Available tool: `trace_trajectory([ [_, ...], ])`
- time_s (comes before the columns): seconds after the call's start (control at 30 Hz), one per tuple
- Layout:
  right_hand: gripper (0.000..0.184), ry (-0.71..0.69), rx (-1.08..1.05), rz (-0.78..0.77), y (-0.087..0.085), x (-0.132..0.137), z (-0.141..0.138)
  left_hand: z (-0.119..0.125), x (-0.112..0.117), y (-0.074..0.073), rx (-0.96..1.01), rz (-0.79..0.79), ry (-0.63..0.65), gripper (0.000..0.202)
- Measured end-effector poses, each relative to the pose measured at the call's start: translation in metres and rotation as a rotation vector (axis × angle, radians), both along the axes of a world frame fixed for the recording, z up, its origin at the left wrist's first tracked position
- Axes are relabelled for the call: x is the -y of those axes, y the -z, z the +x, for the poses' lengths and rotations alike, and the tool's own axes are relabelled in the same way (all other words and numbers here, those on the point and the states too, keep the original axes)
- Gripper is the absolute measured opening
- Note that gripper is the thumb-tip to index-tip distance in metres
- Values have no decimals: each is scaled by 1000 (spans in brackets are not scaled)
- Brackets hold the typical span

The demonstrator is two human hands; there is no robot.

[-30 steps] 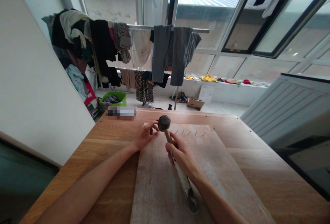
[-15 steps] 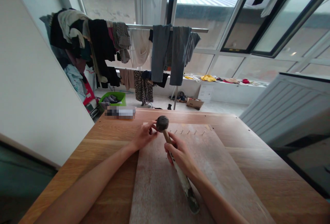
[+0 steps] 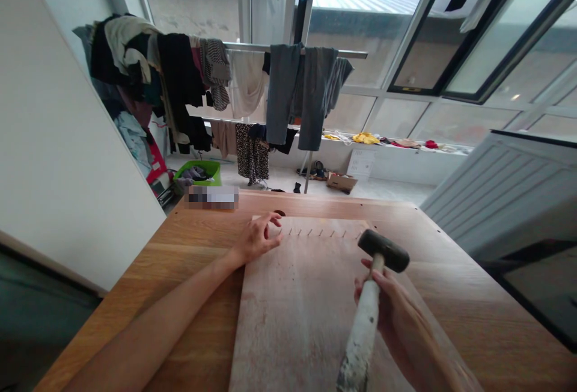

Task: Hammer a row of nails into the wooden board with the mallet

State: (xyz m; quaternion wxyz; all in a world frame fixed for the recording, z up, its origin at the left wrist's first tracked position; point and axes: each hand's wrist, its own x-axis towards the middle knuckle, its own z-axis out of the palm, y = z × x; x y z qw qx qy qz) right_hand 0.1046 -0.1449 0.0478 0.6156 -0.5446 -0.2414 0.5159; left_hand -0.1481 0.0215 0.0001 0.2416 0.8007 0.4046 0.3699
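Observation:
My right hand (image 3: pixel 392 299) is wrapped round the pale, worn handle of a mallet (image 3: pixel 383 250), whose dark, blunt head is raised above the right part of a wooden board (image 3: pixel 293 314). A row of several thin nails (image 3: pixel 309 232) stands in the board near its far edge, some leaning a little. At the left end of that row is my left hand (image 3: pixel 259 238), resting on the board's far left corner. Its thumb and fingers are curved and apart, close around the leftmost nail; I cannot tell whether they touch it.
The board lies on a wooden table (image 3: pixel 180 272). A round dark spot or object (image 3: pixel 279 213) shows just past the board, and a blurred item (image 3: pixel 211 198) lies at the far left. Beyond stand a clothes rack (image 3: pixel 351 53), a green basin (image 3: pixel 210 169) and a cardboard box (image 3: pixel 341 182).
My right hand has swung the mallet from beside my left hand to the right and up. The left hand's fingers have opened apart, and the leftmost nail now shows.

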Motion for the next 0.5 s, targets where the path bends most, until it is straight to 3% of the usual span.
trace_trajectory([
  [0.1, 49, -32, 49, -85, 18, 17, 13, 2, 0, -1, -21, 48, -5, 38],
  [0.23, 52, -186, 305, -104, 26, 36, 30, -6, 12, -10, -147, 173, 0, 31],
  [0.4, 43, 25, 1009, 17, 39, 69, 72, -58, 68, -18, -391, 258, -26, 31],
  [0.5, 44, 17, 1353, 155, 59, 87, 97, -91, 111, -17, -509, 246, -58, 44],
])
